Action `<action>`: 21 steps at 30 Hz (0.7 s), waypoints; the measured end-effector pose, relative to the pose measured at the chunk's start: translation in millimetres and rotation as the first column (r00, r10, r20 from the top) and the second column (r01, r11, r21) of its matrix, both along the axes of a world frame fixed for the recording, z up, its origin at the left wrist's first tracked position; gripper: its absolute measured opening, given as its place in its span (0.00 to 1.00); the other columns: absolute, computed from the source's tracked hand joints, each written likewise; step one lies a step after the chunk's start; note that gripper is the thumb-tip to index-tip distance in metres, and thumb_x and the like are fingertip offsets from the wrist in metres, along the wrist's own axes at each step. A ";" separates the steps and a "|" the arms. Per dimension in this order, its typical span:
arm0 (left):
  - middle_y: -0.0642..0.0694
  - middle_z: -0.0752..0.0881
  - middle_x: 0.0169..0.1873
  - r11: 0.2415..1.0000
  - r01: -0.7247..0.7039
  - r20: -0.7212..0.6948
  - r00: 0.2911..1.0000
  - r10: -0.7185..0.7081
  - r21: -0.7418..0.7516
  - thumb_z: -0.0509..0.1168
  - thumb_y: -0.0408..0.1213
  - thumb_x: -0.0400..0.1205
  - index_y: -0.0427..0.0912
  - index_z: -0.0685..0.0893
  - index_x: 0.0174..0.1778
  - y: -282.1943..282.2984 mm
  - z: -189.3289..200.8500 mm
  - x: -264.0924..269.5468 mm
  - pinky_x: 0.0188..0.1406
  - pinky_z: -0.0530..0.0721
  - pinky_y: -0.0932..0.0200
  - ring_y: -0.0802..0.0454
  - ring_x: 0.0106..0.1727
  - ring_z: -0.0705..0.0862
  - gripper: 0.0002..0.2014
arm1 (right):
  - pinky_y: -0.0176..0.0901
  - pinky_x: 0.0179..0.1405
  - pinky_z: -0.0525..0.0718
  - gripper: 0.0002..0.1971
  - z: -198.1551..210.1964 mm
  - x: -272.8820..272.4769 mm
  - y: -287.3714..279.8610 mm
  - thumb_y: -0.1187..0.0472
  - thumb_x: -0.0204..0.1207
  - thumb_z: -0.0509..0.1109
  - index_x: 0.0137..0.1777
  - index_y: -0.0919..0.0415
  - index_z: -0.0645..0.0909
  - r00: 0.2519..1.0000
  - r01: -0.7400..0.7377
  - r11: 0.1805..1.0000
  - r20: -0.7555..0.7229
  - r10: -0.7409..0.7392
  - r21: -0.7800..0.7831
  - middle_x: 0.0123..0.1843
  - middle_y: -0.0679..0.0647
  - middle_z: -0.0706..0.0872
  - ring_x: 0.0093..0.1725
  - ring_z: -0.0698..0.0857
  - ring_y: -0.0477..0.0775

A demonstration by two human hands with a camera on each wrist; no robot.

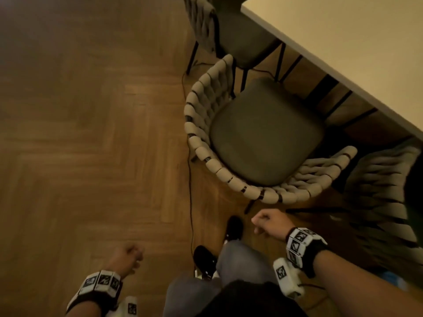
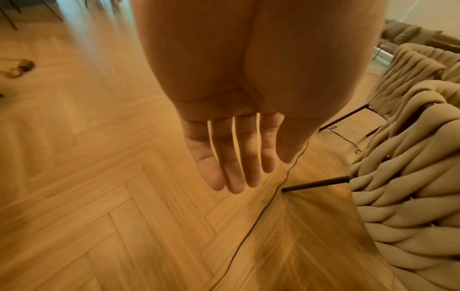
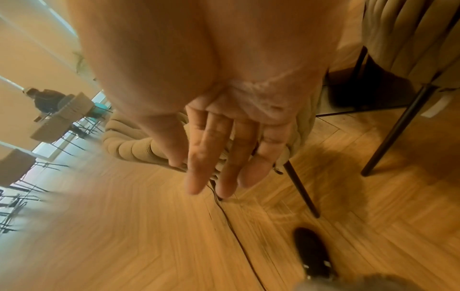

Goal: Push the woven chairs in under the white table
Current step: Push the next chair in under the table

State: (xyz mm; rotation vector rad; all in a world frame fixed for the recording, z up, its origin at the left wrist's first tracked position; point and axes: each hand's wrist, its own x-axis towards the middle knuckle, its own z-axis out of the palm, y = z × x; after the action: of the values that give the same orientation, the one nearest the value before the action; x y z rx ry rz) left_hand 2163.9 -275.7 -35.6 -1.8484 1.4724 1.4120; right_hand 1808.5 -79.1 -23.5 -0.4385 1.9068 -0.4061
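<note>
Three beige chairs with thick woven backs and dark thin legs stand along the edge of the white counter (image 1: 343, 42) in the head view: the middle woven chair (image 1: 258, 138) sits angled with most of its grey seat clear of the counter edge, the far woven chair (image 1: 229, 30) has its seat partly under, and the near woven chair (image 1: 377, 191) is cut off at the right.

The head view shows both hands from behind, looking loosely curled. The wrist views show the palms instead: the left hand (image 2: 236, 137) hangs over bare floor with fingers (image 2: 251, 157) straight and slightly apart, holding nothing; the right hand (image 3: 224, 147) also has its fingers (image 3: 199, 157) extended and empty, close in front of the middle chair's back, contact not clear.

The herringbone wooden floor (image 1: 91, 133) lies open to the left. A thin black cable (image 1: 190, 179) runs along the floor past the chair legs and the person's black shoes (image 1: 234, 227). Only the right wrist view shows more tables and a seated person (image 3: 47, 100) far off.
</note>
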 end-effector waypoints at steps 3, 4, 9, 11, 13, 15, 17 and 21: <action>0.37 0.88 0.44 0.996 0.092 0.016 0.996 -0.091 -0.018 0.60 0.33 0.85 0.35 0.83 0.49 -45.4 4.9 -27.6 0.37 0.81 0.54 0.43 0.40 0.83 0.08 | 0.36 0.32 0.80 0.12 -4.9 -7.2 -17.7 0.53 0.79 0.67 0.42 0.61 0.87 1.000 0.009 1.000 -0.002 -0.009 0.016 0.29 0.53 0.89 0.25 0.83 0.41; 0.38 0.88 0.44 0.993 0.112 0.015 0.994 -0.112 -0.023 0.60 0.34 0.85 0.35 0.83 0.48 -62.1 6.0 -39.9 0.39 0.82 0.53 0.43 0.41 0.84 0.08 | 0.36 0.31 0.80 0.13 -8.6 -10.3 -21.8 0.52 0.79 0.67 0.41 0.60 0.87 1.000 0.024 1.000 0.007 -0.024 0.019 0.31 0.55 0.90 0.24 0.82 0.41; 0.41 0.89 0.41 0.984 0.163 -0.052 0.985 -0.167 -0.078 0.62 0.33 0.84 0.38 0.84 0.44 -133.9 13.0 -109.8 0.39 0.84 0.51 0.44 0.41 0.86 0.07 | 0.40 0.33 0.78 0.20 -27.3 -25.9 -27.5 0.45 0.80 0.63 0.37 0.58 0.86 0.976 0.159 0.980 0.127 -0.174 0.120 0.29 0.54 0.86 0.24 0.80 0.44; 0.40 0.89 0.41 0.978 0.190 -0.073 0.978 -0.196 -0.086 0.61 0.32 0.84 0.40 0.84 0.43 -153.7 13.0 -137.3 0.37 0.84 0.52 0.45 0.38 0.86 0.08 | 0.41 0.33 0.78 0.23 -30.6 -31.2 -25.8 0.42 0.80 0.61 0.38 0.60 0.86 0.943 0.241 0.955 0.189 -0.272 0.171 0.30 0.57 0.85 0.23 0.80 0.45; 0.40 0.89 0.41 0.968 0.240 -0.085 0.966 -0.245 -0.071 0.62 0.34 0.85 0.39 0.84 0.44 -169.5 8.8 -164.6 0.38 0.84 0.51 0.45 0.37 0.86 0.08 | 0.42 0.33 0.77 0.25 -30.7 -36.1 -25.5 0.41 0.80 0.60 0.39 0.62 0.87 0.914 0.301 0.929 0.215 -0.345 0.213 0.27 0.56 0.84 0.27 0.81 0.48; 0.39 0.89 0.43 0.959 0.279 -0.097 0.955 -0.282 -0.045 0.63 0.38 0.85 0.38 0.84 0.45 -179.7 7.8 -191.3 0.39 0.85 0.50 0.45 0.37 0.86 0.08 | 0.43 0.36 0.79 0.26 -28.9 -35.8 -27.2 0.41 0.80 0.59 0.41 0.62 0.87 0.898 0.327 0.915 0.224 -0.378 0.237 0.27 0.53 0.84 0.32 0.82 0.52; 0.39 0.88 0.44 0.962 0.273 -0.130 0.953 -0.274 -0.019 0.63 0.41 0.84 0.39 0.83 0.46 -186.1 6.4 -216.6 0.41 0.86 0.47 0.45 0.38 0.85 0.09 | 0.42 0.34 0.79 0.26 -28.8 -30.5 -31.3 0.41 0.80 0.59 0.44 0.63 0.87 0.883 0.355 0.902 0.230 -0.410 0.245 0.30 0.55 0.86 0.33 0.83 0.52; 0.42 0.88 0.48 0.975 0.222 -0.172 0.961 -0.216 0.011 0.65 0.49 0.82 0.45 0.81 0.55 -197.4 4.9 -262.4 0.48 0.86 0.43 0.46 0.41 0.85 0.12 | 0.39 0.30 0.76 0.27 -27.7 -17.6 -40.0 0.38 0.79 0.56 0.50 0.63 0.83 0.785 0.501 0.819 0.251 -0.566 0.280 0.35 0.55 0.86 0.34 0.82 0.52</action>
State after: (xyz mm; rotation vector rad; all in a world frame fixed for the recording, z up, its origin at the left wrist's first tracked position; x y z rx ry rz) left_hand 1901.5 -473.2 -30.7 -1.5227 1.6697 1.5027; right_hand 1790.9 -119.1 -51.2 0.3142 1.6968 -0.6109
